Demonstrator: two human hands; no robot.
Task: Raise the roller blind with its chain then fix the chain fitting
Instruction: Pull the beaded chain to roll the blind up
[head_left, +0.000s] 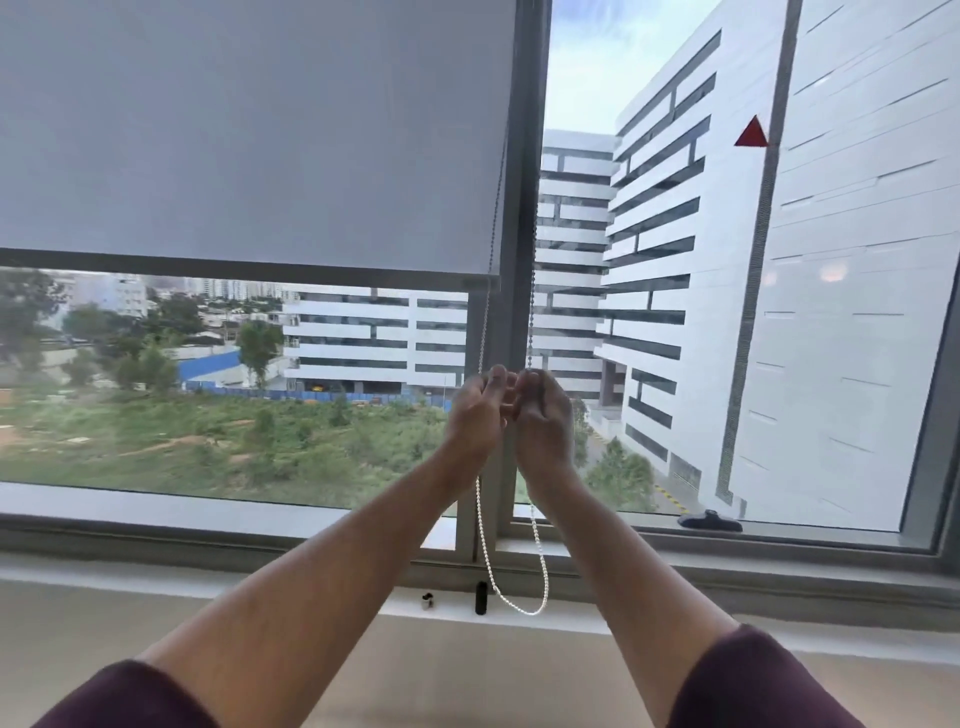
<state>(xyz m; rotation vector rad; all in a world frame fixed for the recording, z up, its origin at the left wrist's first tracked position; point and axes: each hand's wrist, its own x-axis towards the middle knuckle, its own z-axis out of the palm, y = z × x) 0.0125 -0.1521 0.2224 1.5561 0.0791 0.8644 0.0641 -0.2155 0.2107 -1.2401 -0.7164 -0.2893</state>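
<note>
The grey roller blind (249, 135) covers the upper part of the left window pane, its bottom bar (249, 267) roughly halfway up the glass. A white bead chain (511, 605) hangs in a loop beside the window's central frame post, its lowest point just above the sill. My left hand (475, 410) grips the left strand of the chain. My right hand (543, 415) grips the right strand. Both hands sit close together at the same height, in front of the post. A small black chain fitting (481, 597) stands on the sill just left of the loop.
A tiny black-and-white piece (427, 601) lies on the sill left of the fitting. A black window handle (709, 521) sits on the lower frame of the right pane. A red triangle sticker (751, 133) is on the right glass. The white sill (779, 608) runs the full width.
</note>
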